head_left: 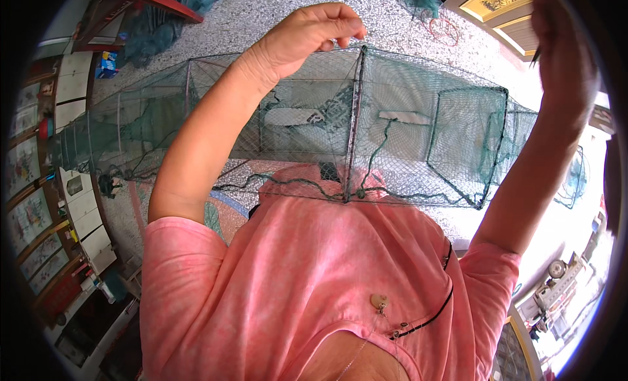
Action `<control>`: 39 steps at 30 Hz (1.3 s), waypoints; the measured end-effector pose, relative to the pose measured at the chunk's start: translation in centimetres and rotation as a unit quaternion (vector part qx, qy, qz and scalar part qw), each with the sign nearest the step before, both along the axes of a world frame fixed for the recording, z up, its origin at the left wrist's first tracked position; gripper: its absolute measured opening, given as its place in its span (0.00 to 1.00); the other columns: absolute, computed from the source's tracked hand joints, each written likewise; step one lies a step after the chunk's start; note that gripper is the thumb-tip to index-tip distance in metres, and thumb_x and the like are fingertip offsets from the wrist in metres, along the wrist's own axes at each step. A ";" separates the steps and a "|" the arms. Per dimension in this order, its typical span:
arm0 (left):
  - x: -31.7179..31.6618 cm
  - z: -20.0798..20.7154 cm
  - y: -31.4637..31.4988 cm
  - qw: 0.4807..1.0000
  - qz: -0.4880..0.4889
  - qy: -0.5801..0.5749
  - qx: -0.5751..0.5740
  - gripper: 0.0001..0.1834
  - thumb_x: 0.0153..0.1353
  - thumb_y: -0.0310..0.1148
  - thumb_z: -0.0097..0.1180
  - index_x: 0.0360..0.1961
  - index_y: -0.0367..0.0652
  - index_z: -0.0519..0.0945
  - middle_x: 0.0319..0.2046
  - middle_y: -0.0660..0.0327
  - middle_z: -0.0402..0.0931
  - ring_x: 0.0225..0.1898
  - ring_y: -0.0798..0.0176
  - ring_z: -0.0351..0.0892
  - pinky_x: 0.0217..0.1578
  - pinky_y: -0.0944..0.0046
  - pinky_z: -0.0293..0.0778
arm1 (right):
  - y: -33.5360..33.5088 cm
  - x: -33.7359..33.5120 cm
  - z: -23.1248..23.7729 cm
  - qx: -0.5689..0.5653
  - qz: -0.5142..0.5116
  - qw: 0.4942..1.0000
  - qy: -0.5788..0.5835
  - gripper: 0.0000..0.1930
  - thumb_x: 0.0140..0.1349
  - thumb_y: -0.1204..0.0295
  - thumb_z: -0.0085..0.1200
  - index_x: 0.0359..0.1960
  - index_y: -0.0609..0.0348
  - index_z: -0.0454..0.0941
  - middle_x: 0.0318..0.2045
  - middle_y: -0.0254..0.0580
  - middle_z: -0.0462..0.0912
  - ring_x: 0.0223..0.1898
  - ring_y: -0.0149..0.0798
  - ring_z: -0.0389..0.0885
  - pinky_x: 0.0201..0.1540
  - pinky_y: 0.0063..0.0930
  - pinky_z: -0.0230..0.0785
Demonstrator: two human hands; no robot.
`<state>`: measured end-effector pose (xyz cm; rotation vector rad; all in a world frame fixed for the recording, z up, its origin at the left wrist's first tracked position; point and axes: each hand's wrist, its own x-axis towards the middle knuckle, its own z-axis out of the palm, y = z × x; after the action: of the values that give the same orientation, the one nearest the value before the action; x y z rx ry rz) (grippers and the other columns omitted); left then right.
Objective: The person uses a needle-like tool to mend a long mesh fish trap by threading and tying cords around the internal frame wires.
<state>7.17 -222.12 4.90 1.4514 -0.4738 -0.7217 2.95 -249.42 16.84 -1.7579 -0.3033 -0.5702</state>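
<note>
A long green mesh fish trap (399, 80) with rectangular dark frames stretches from side to side in front of me. My left hand (320, 29) is raised over its far edge, close to the top corner of a middle frame. Its fingers curl in toward the thumb, and anything pinched there is too small to make out. High at the right rim, my right hand (566, 54) is blurred and shadowed, apart from the trap. A dark pointed tip (535, 56) juts from it; its fingers are mostly hidden. Green cord (376, 152) runs along the trap's near side.
Speckled floor (255, 21) lies beyond the trap. At the far left are a red stand (167, 4) and bunched blue-green netting (154, 40). Cabinets (75, 198) line the left. A framed panel (497, 4) stands far right, a wheeled object (559, 270) near right.
</note>
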 end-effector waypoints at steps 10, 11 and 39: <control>0.5 -0.9 0.1 0.990 0.059 0.120 -0.050 0.06 0.67 0.35 0.51 0.39 0.47 0.78 0.37 0.67 0.79 0.34 0.76 0.73 0.36 0.77 0.69 | 4.8 -6.1 -9.5 -0.238 0.048 0.946 0.216 0.05 0.54 0.78 0.59 0.32 0.58 0.83 0.28 0.41 0.78 0.27 0.40 0.79 0.30 0.28 0.71; 0.5 -1.0 0.1 0.991 0.051 0.111 -0.050 0.06 0.67 0.35 0.51 0.39 0.47 0.78 0.36 0.67 0.79 0.33 0.77 0.73 0.35 0.77 0.68 | 5.1 -6.0 -9.9 -0.227 0.037 0.949 0.217 0.05 0.54 0.78 0.58 0.33 0.58 0.82 0.28 0.42 0.79 0.27 0.40 0.80 0.31 0.29 0.71; -1.9 -0.3 -0.7 0.984 0.167 -0.032 0.050 0.08 0.65 0.33 0.50 0.42 0.45 0.77 0.40 0.66 0.79 0.35 0.76 0.73 0.35 0.73 0.67 | 8.7 7.4 -5.2 0.039 0.113 0.987 0.110 0.13 0.68 0.62 0.50 0.35 0.61 0.73 0.27 0.40 0.81 0.26 0.33 0.78 0.30 0.29 0.74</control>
<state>5.26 -222.78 4.59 1.6023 -0.2364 -0.4367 10.31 -240.71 11.60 -1.6658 -0.3159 -0.2191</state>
